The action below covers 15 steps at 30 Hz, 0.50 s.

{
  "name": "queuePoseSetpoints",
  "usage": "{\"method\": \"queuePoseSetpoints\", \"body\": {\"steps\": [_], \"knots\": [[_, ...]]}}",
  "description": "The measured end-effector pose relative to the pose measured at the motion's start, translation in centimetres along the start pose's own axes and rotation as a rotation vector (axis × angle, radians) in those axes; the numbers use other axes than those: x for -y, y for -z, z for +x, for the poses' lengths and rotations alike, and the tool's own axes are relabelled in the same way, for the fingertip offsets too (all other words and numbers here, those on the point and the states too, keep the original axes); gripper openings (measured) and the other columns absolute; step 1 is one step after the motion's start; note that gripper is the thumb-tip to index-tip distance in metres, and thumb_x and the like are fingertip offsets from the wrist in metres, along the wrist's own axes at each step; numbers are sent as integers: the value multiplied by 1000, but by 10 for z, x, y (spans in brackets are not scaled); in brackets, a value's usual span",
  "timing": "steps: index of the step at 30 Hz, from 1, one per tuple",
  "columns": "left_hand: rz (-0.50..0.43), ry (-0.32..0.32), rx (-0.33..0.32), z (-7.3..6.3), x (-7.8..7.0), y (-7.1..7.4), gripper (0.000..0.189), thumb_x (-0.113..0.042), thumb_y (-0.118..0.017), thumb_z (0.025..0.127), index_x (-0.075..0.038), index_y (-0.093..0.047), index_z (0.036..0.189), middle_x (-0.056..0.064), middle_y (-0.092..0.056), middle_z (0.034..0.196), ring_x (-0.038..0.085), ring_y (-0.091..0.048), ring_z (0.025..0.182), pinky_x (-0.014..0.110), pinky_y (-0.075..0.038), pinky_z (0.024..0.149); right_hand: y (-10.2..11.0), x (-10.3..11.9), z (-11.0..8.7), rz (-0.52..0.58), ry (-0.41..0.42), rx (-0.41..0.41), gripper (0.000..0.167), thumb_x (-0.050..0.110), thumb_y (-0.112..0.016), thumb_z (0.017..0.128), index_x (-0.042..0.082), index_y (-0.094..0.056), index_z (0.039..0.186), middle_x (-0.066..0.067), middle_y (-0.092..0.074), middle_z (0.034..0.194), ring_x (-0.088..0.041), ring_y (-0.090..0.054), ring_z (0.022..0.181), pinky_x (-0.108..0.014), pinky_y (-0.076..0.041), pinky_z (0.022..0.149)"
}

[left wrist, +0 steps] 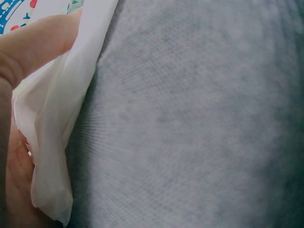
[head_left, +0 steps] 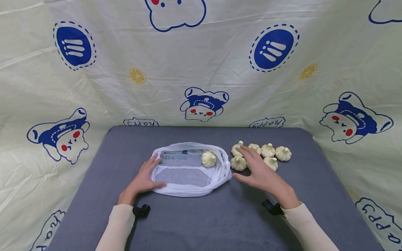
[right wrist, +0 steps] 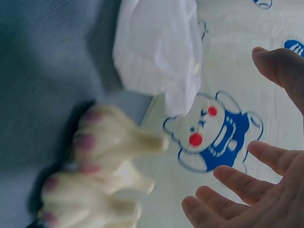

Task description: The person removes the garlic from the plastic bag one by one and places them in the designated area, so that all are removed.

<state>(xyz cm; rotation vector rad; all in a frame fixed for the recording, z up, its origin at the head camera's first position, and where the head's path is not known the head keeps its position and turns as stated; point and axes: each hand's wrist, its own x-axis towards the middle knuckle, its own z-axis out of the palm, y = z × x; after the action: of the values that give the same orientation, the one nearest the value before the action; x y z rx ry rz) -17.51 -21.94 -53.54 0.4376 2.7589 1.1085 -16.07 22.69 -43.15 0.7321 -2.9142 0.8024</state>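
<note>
A white plastic bag [head_left: 188,191] lies on the table with its mouth spread wide and its rim bunched. Inside it, toward the right end, sits one garlic bulb [head_left: 208,159]. My left hand [head_left: 142,178] holds the bag's left rim, thumb at the near edge and fingers farther back. In the left wrist view, the bag's film [left wrist: 52,114] runs between thumb and palm. My right hand [head_left: 259,172] hovers over several garlic bulbs [head_left: 268,150] right of the bag, fingers spread and holding nothing. It partly hides some bulbs in the head view.
The grey table [head_left: 188,223] carries the bag and the garlic. Behind and around it hangs a pale printed cloth [head_left: 220,69] with blue cartoon figures. A dark band [head_left: 141,211] sits at the left wrist, another [head_left: 272,207] at the right.
</note>
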Motion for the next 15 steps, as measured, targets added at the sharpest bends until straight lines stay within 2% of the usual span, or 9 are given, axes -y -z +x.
{"method": "queuePoseSetpoints", "body": {"steps": [5,10,15], "knots": [[6,5,4,1,-1,0,104,-43,-86,76,-7,-36,160,15,-15,173,46,-10,158,66,-6,126,-5,16,13,27,42,33,89,43,-80,88,9,-37,158,-21,-33,164,-43,-31,151,-66,-36,116],[-12,9,-11,1,-2,-1,103,-41,-87,76,-7,-37,159,13,-16,173,45,-9,158,72,-14,122,-9,29,25,71,85,54,88,44,-80,88,10,-38,158,-19,-34,164,-41,-35,150,-65,-38,115],[2,-16,-46,0,-3,-3,102,-39,-89,74,-5,-40,157,14,-19,172,44,-13,157,72,-20,121,-17,33,38,135,74,87,87,46,-78,89,15,-37,159,-13,-34,165,-34,-35,151,-61,-39,116]]}}
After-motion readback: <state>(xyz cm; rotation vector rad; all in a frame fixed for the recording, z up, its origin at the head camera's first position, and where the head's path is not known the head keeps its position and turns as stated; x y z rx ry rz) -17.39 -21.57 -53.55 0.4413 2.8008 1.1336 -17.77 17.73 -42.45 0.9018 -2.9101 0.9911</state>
